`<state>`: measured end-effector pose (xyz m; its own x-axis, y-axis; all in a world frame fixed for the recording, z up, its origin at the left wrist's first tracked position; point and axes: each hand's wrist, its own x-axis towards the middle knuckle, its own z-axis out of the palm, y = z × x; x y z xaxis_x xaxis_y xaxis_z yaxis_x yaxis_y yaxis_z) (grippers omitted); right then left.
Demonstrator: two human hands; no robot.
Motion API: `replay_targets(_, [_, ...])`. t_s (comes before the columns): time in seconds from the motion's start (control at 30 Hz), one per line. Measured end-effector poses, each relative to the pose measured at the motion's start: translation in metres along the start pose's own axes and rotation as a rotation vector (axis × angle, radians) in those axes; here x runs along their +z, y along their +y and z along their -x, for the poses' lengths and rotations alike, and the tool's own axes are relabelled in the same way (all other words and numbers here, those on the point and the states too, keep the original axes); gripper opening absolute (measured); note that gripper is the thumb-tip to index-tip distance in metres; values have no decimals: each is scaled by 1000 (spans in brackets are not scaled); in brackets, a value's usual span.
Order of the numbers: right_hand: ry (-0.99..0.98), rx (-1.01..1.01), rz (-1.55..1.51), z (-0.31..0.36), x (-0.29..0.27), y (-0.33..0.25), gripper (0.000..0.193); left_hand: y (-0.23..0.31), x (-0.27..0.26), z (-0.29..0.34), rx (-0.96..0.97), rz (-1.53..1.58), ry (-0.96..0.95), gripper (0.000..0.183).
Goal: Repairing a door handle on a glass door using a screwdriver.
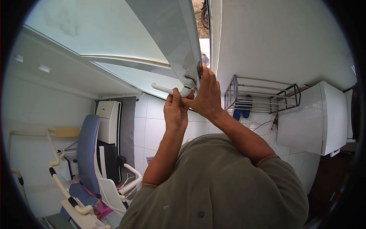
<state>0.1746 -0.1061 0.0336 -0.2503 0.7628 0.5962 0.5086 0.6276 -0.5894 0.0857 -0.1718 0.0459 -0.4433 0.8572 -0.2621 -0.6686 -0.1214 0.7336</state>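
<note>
A white lever door handle sticks out from the edge of a grey-framed door with pale panels. The fingers and thumb of my left hand pinch the lever close to its pivot end. Beside it, my right hand is raised along the door's edge with its fingers stretched upward. Its thumb reaches toward the base of the handle. A dark metal lock part shows on the door edge at my right fingertips, partly covered by them.
The door stands ajar, with ground and part of a wheel visible outside. At right are a metal rack, blue slippers and a white cabinet-like appliance. A blue padded chair with tubular arms stands at left on white tiles.
</note>
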Motion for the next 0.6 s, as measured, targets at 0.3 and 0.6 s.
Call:
replay_targets(0.3, [52,-20,-6,2,10,2,103,-1,-4,0,-29,55,-13,32])
replay_targets(0.6, [18,-67,-28,-1,2,7,106,-10,5,4,28,136,-4,34])
